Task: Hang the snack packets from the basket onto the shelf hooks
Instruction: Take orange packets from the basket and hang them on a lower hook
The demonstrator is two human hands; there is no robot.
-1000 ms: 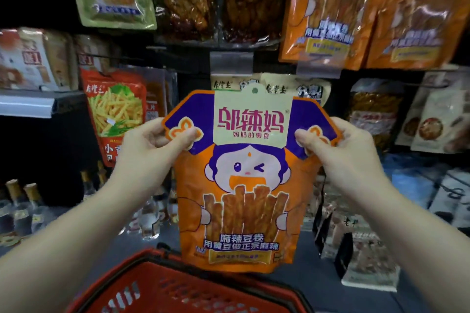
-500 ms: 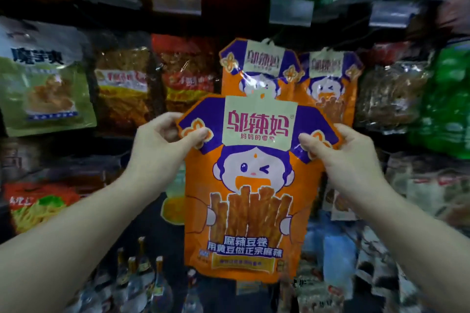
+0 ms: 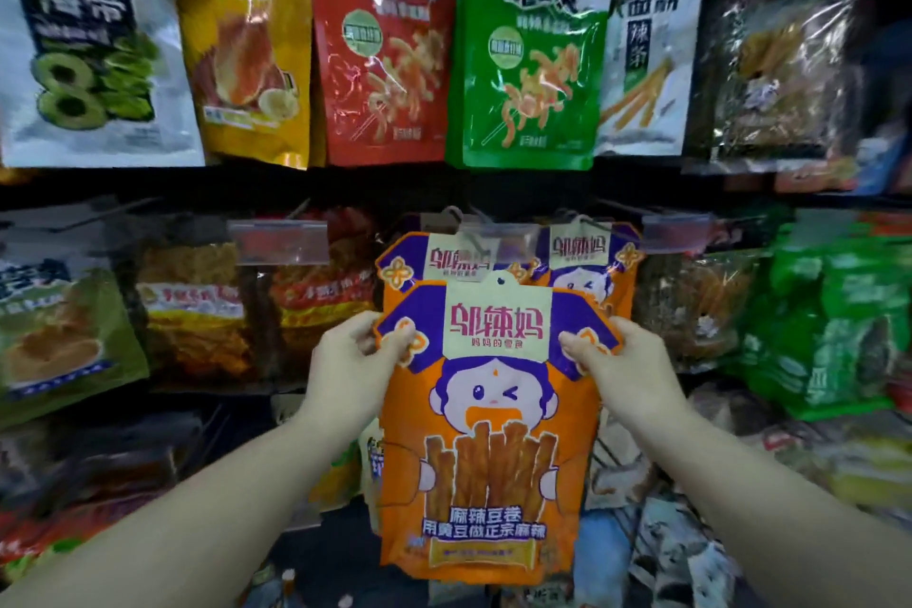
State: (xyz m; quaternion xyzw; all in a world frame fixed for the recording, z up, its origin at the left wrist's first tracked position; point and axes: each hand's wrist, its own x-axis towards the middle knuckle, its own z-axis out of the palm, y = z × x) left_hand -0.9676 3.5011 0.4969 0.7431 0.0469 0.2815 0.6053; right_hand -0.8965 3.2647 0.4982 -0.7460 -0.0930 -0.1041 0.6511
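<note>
I hold an orange and purple snack packet [image 3: 486,449] upright in front of the shelf. My left hand [image 3: 353,360] pinches its upper left corner and my right hand [image 3: 619,360] pinches its upper right corner. The packet's small hang hole sits at its top middle, just below a shelf hook [image 3: 469,232]. Two matching orange packets hang behind it, one [image 3: 424,257] on that hook and one [image 3: 592,257] on the hook to the right. The basket is out of view.
A top row of hanging packets spans the shelf: a white one [image 3: 84,44], yellow [image 3: 247,49], red [image 3: 390,59], green [image 3: 533,64]. Clear price tag holders [image 3: 279,239] stick out from the hook ends. More packets hang left and right, with green ones [image 3: 834,326] at right.
The view has tilted up from the red basket to the upper hooks. Both hands have lifted the packet higher and closer to the hook with matching orange packets.
</note>
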